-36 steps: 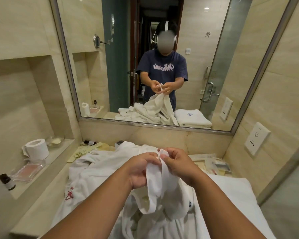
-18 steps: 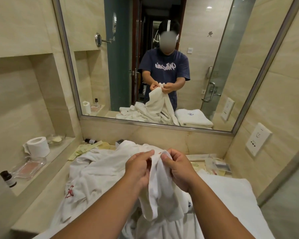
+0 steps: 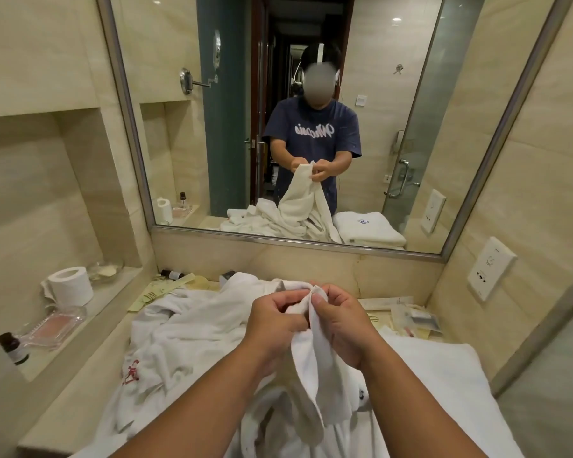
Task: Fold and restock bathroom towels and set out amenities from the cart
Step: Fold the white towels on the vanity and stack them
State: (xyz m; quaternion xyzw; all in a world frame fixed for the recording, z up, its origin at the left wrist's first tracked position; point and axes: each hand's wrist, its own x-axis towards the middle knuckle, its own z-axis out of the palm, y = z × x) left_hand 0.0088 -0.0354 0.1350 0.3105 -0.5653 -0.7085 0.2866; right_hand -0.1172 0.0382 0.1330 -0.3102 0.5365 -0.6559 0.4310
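Counter (image 3: 80, 391): both hands (image 3: 311, 322) pinch towel (image 3: 311, 365).

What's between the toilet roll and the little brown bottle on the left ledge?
A clear tray with something pink in it, between the toilet roll and the brown bottle, seen in the head view.

Towels (image 3: 196, 325) hide most of the table (image 3: 76, 395) and run off the bottom edge. The red mark (image 3: 131, 375) on 1 and the back-right packets (image 3: 417, 317) are unreadable.
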